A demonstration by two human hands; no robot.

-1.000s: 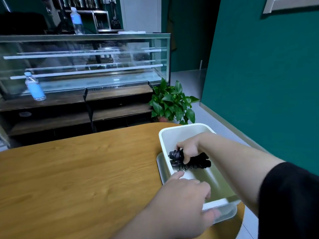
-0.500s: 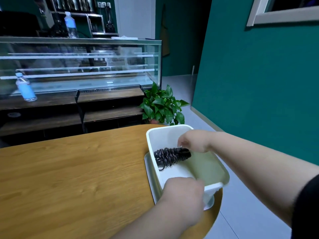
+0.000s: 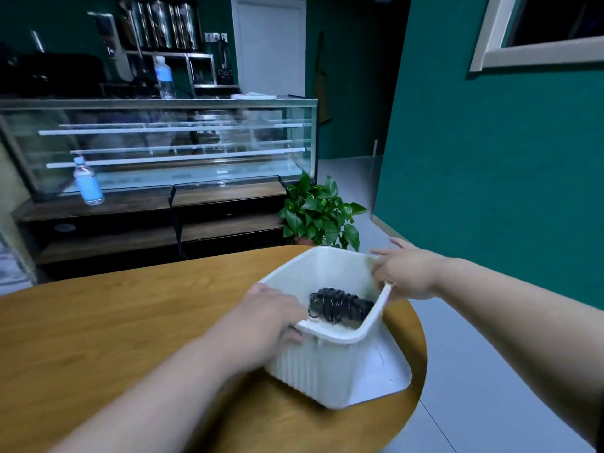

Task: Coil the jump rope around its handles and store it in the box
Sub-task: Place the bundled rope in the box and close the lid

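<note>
Jump rope [image 3: 340, 308]: black, coiled into a tight bundle around its handles, lying on the floor of the white box [image 3: 313, 361], between the two hands and lower than both. Left hand [image 3: 266, 317] closed on the box's near-left rim, fingers curled over the edge, thumb side outside. Right hand [image 3: 403, 273] clamped on the far-right rim, fingers spread past the wall. Box tilted, standing on a white lid [image 3: 385, 376] at the right end of the wooden table [image 3: 114, 322], below both wrists. Potted plant [image 3: 322, 214] on the floor beyond the right hand.
</note>
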